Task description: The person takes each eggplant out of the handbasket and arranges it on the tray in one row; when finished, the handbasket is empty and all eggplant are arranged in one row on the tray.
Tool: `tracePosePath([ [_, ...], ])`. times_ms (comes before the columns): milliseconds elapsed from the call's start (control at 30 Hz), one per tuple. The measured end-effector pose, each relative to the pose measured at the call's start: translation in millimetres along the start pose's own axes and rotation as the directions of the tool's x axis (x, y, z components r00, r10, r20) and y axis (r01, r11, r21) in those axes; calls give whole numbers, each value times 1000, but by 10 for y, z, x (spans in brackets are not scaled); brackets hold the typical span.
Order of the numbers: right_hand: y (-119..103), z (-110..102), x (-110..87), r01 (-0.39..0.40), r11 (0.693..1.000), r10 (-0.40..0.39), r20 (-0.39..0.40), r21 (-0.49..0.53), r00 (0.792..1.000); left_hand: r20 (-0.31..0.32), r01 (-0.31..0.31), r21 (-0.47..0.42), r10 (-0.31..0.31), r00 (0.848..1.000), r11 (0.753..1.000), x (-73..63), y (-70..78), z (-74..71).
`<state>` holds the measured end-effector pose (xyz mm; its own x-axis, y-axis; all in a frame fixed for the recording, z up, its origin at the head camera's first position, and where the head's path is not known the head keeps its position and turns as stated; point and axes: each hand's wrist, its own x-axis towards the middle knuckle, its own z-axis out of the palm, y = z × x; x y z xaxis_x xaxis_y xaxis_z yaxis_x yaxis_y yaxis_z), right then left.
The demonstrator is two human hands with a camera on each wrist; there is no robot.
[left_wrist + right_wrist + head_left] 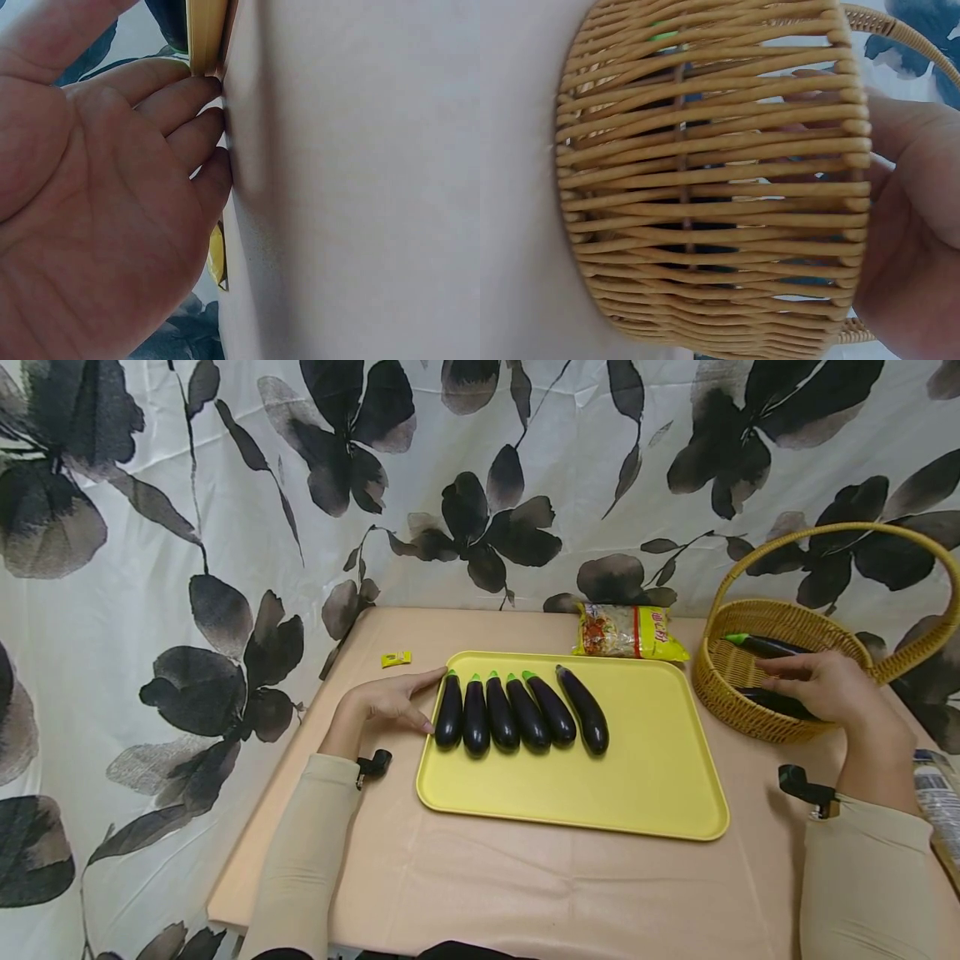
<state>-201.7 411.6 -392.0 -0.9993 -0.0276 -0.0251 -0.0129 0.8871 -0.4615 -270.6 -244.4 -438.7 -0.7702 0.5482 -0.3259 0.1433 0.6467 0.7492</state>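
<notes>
Several dark purple eggplants (503,714) lie in a row on the left half of a yellow tray (645,760). The one at the right end is tilted and lacks a bright green stem tip. At the tray's left edge is my left hand (386,703), its fingertips touching the rim beside the leftmost eggplant. Over the rim of a wicker basket (765,614) reaches my right hand (832,685), fingers loosely extended inside. Two eggplants show there: a green-tipped one (765,646) beyond the fingers and another (776,702) below them. The right fingertips are partly hidden by the weave in the right wrist view.
A yellow printed food packet (630,632) lies behind the tray. A small yellow wrapper (396,658) is left of it. The basket's tall arched handle (918,652) rises beside my right hand. Another packet (937,802) lies at the right edge, under a floral curtain backdrop (465,535).
</notes>
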Motion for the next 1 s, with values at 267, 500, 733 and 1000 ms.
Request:
tracePosePath([
  [267,72,20,6,-40,999,40,104,-3,994,6,-8,-1,8,1000,1000,5,11,3],
  [500,142,59,69,-18,999,21,96,-33,995,0,-7,14,7,1000,1000,6,8,2],
  [733,194,103,179,-20,999,21,36,-50,999,10,-4,9,4,1000,1000,2,-7,1],
  [1000,240,111,270,-24,999,24,11,-44,1000,11,-9,11,9,1000,1000,-8,16,-5],
])
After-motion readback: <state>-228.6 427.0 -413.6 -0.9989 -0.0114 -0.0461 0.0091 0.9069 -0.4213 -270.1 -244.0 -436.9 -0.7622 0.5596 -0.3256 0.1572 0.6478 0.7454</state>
